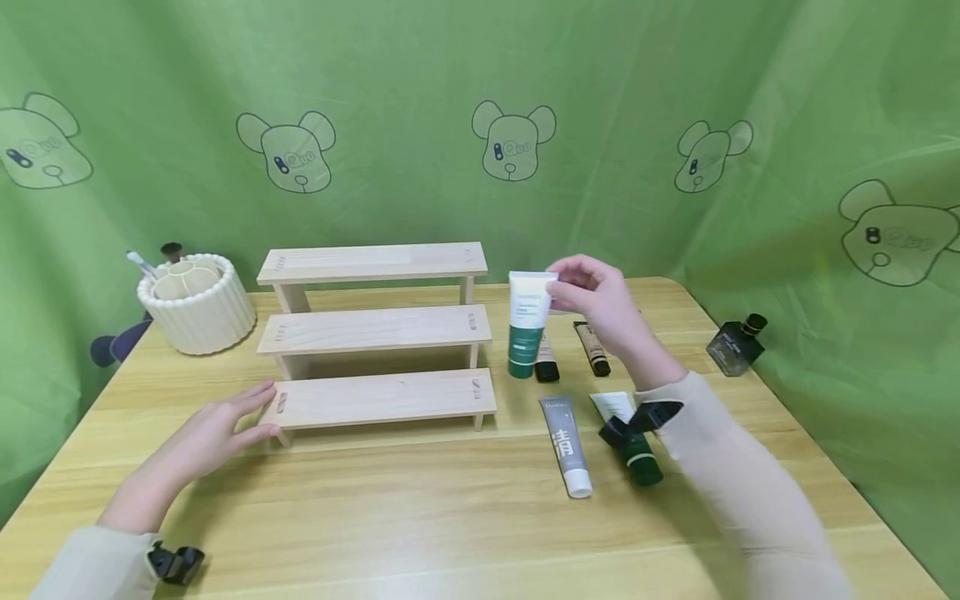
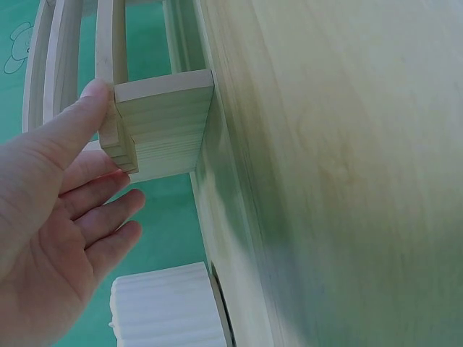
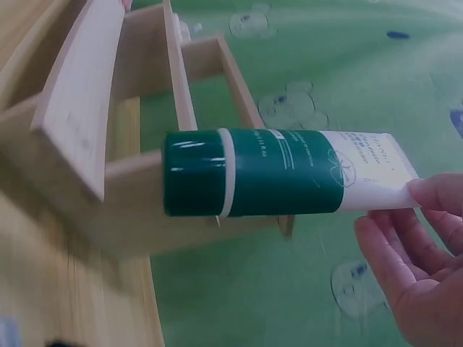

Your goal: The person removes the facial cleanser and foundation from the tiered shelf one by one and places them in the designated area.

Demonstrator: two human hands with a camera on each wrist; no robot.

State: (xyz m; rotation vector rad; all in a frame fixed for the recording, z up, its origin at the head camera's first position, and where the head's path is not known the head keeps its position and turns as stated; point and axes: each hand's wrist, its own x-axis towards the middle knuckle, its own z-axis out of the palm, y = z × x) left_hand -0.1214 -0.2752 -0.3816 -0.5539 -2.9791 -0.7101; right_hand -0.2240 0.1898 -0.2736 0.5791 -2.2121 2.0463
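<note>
My right hand pinches a green-and-white squeeze tube by its flat white end. The tube hangs cap down, just right of a three-tier wooden display shelf. In the right wrist view, thumb and fingers grip the tube's white end, away from the shelf boards. My left hand holds the left end of the lowest tier, thumb at the front edge and index finger behind. The left wrist view shows the other fingers loosely bent beside the shelf's end.
On the table lie a grey tube, a second green-and-white tube and two beige black-capped tubes, one near the right hand. A dark perfume bottle lies far right. A white ribbed brush holder stands back left.
</note>
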